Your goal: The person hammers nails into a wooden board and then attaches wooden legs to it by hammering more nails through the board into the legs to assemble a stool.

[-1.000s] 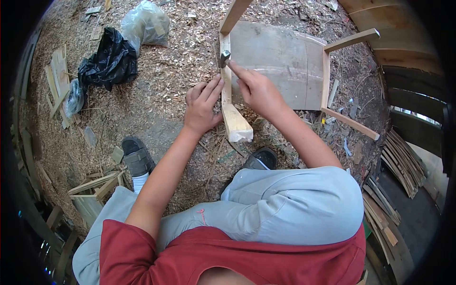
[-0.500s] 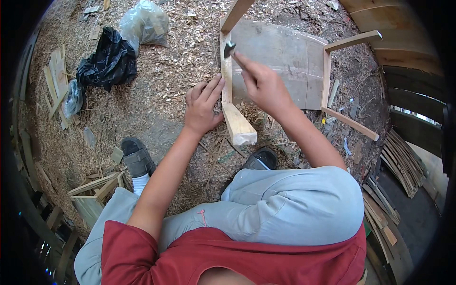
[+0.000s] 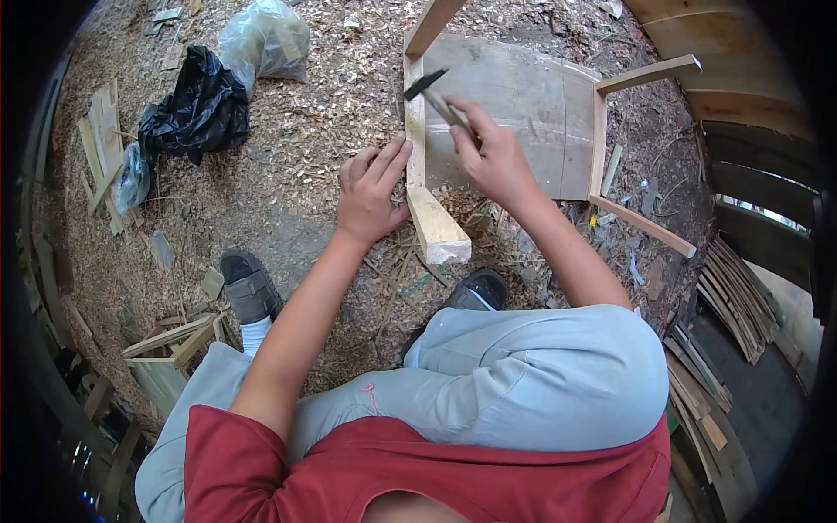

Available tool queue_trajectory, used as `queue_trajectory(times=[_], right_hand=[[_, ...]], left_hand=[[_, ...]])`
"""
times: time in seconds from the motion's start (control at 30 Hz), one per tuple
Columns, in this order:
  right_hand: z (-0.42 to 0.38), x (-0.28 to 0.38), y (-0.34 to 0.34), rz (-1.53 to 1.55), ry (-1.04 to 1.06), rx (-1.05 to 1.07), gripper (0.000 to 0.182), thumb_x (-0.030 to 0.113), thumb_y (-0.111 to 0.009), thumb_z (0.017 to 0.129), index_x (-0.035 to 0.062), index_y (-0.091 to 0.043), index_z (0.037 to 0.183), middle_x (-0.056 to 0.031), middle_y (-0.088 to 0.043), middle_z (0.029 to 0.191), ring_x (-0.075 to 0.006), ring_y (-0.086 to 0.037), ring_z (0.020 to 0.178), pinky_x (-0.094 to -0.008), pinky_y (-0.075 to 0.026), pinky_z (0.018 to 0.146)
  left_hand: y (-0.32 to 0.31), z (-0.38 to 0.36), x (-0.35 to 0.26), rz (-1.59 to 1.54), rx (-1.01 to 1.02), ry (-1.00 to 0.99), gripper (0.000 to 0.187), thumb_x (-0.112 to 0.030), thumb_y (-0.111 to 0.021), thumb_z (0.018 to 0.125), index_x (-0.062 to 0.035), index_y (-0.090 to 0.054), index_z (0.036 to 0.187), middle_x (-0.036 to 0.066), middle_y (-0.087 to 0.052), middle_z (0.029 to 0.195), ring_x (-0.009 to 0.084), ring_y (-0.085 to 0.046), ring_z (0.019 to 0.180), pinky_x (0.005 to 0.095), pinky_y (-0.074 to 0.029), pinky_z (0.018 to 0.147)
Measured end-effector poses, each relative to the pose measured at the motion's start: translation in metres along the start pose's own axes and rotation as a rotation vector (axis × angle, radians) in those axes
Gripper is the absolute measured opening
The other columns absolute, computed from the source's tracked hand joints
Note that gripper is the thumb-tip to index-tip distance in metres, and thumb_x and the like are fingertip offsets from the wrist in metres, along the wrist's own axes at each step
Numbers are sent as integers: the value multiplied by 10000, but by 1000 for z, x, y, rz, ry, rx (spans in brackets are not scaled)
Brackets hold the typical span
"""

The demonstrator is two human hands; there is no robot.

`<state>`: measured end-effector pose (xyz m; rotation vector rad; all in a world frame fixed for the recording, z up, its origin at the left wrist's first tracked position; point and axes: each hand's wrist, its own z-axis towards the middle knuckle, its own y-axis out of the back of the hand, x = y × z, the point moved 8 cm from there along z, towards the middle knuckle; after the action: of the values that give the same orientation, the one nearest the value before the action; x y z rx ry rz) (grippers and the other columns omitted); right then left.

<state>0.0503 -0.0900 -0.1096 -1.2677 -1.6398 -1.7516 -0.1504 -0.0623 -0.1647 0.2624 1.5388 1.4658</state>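
My right hand (image 3: pixel 504 167) is closed around the handle of a hammer (image 3: pixel 427 84). The dark hammer head is just over the side rail (image 3: pixel 415 131) of a wooden frame. Against the left edge of that rail rests my left hand (image 3: pixel 373 192), fingers stretched out and thumb apart, fingertips touching the wood. The frame has a flat grey-brown panel (image 3: pixel 514 113) between its rails and several legs sticking out. One thick leg (image 3: pixel 438 228) points toward me, with a pale, rough end. Any nail under the hammer is too small to make out.
Wood chips cover the ground. To the left lie a black plastic bag (image 3: pixel 196 109), a clear bag (image 3: pixel 266 39) and thin boards (image 3: pixel 106 152). Curved slats (image 3: pixel 737 292) are stacked at the right, near a plank wall (image 3: pixel 758 166). A small wooden frame (image 3: pixel 174 353) stands by my left foot.
The hammer has tilted, its head now seen side-on and its handle visible. My right hand has shifted slightly right and down. My left hand stays on the rail.
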Motion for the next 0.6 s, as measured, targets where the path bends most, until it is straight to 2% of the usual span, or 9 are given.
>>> queue_trajectory(times=[0.13,0.2,0.23,0.3,0.4,0.43,0.5,0.57,0.6], right_hand=[[2,0,7,-16,87,-98,377,159,-639,1074,130,-670,1448,-247,-788,1099,-470,-760,998,-533,-597,849],[2,-9,-13,-296,127,200,375,128,-670,1084,137,-676,1460,-218,-805,1090,-298,-808,911,-400,-602,826],[1,-14,-14,-293,127,198,375,128,-670,1084,137,-676,1460,-218,-805,1090,-298,-808,911,-400,-602,826],[4,0,0,-168,124,73,390,110,-662,1071,135,-689,1459,-218,-800,1188,-338,-817,1000,-429,-619,887],[5,17,19,22,36,-125,403,97,-660,1055,132,-699,1455,-221,-786,1222,-415,-785,1063,-464,-625,907],[3,12,18,22,35,-127,403,97,-660,1055,132,-699,1455,-221,-786,1222,-415,-785,1063,-464,-625,907],[-2,-8,-13,-366,76,172,415,78,-658,1055,130,-697,1465,-217,-787,1219,-399,-788,1045,-457,-624,887],[-4,-12,-16,-323,115,169,434,78,-662,1056,152,-688,1483,-212,-790,1197,-378,-794,1022,-445,-626,863],[-3,-3,-8,-274,185,49,441,127,-663,1052,207,-689,1486,-203,-793,1149,-392,-787,960,-478,-627,818]], left_hand=[[-2,-2,2,3,5,2,1000,-329,-905,696,-174,-568,1625,-23,-532,1691,276,-518,1340,443,-358,1179],[-4,-1,2,49,28,-14,1003,-325,-906,694,-178,-567,1627,-22,-530,1693,277,-518,1341,444,-358,1180],[-4,-2,2,50,30,-16,1003,-325,-906,694,-178,-567,1627,-22,-530,1693,277,-518,1341,444,-358,1180],[4,2,-4,53,-14,-6,808,-483,-854,860,-150,-644,1566,-20,-607,1632,258,-560,1291,421,-387,1130],[7,3,-5,24,-18,9,805,-474,-851,857,-154,-645,1565,-24,-605,1634,255,-558,1299,420,-387,1132],[6,2,-5,23,-18,7,805,-474,-851,857,-154,-645,1565,-24,-605,1634,255,-558,1299,420,-387,1132],[3,2,-3,23,-17,4,833,-491,-858,838,-154,-643,1569,-24,-603,1637,255,-558,1304,420,-386,1136],[4,2,-3,48,-19,-3,829,-489,-858,842,-154,-643,1569,-24,-604,1636,255,-559,1303,420,-387,1136],[3,2,-3,69,-19,-6,825,-486,-858,846,-155,-643,1570,-25,-606,1635,255,-560,1303,420,-388,1137]])
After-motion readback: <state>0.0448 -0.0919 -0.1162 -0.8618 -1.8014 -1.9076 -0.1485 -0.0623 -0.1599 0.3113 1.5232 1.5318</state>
